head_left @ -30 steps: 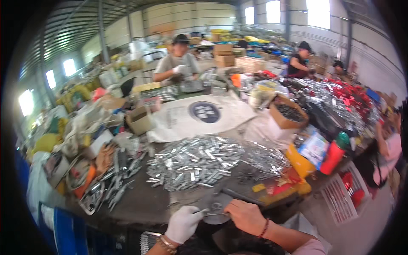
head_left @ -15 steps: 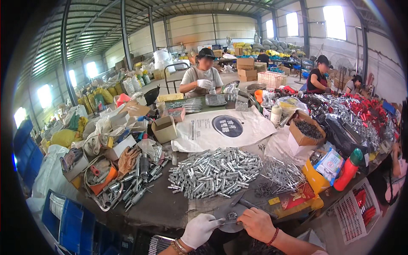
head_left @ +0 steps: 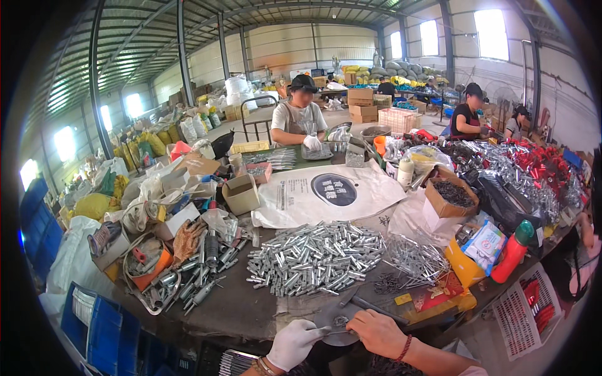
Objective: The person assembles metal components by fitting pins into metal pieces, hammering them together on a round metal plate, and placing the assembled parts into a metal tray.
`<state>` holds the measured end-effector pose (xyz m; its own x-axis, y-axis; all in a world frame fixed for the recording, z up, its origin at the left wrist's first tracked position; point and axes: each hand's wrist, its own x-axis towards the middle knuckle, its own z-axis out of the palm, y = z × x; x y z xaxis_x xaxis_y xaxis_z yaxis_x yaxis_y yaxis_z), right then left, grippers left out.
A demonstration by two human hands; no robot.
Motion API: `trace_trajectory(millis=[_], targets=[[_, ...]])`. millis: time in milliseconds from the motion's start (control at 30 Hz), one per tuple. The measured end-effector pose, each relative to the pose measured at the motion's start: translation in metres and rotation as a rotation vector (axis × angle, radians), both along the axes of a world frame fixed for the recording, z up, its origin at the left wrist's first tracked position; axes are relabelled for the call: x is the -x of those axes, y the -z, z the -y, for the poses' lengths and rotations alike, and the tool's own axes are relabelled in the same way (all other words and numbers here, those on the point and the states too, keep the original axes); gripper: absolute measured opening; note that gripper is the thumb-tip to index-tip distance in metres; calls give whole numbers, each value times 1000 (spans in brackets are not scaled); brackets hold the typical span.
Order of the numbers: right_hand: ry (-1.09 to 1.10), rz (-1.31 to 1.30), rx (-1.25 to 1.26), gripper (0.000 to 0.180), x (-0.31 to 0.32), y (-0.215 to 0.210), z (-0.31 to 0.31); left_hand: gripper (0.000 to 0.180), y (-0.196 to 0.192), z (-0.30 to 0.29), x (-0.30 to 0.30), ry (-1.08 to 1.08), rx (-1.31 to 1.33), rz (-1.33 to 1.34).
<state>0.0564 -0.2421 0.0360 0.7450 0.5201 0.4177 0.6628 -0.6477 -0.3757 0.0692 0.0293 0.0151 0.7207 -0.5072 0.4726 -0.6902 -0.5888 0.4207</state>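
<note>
My left hand (head_left: 293, 344), in a white glove, is closed at the near edge of the bench, thumb and fingers pinched together. My bare right hand (head_left: 378, 334) faces it, its fingers also pinched. Whatever each holds is too small and hidden to make out. Between the fingertips lies a round grey metal plate (head_left: 336, 335) with a small cluster of shiny bits (head_left: 340, 321) on it. Just beyond my right hand rests a hammer (head_left: 370, 306). Farther off spreads a big pile of short silver metal sleeves (head_left: 320, 257), with thin metal pins (head_left: 421, 258) heaped to its right.
Tools and an orange container (head_left: 150, 271) crowd the left. A white sack (head_left: 295, 200) lies beyond the pile. On the right stand a carton of dark small parts (head_left: 453, 191) and a red bottle (head_left: 511, 254). A co-worker (head_left: 301, 119) sits opposite; blue bins (head_left: 103, 332) stand lower left.
My right hand has shifted slightly left, and both hands stay pinched over the plate. The co-worker opposite has lowered a gloved hand from chest height to the bench.
</note>
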Motion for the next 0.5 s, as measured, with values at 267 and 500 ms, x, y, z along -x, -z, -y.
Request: trace_trajectory(millis=[267,500], targets=[[150,-257,-168,22,23,-1,4,28,-16,11,-1,79,-6,-23],[199,-102,-111,21,36,-4,-1,29,-17,13,0,118,-54,-27]])
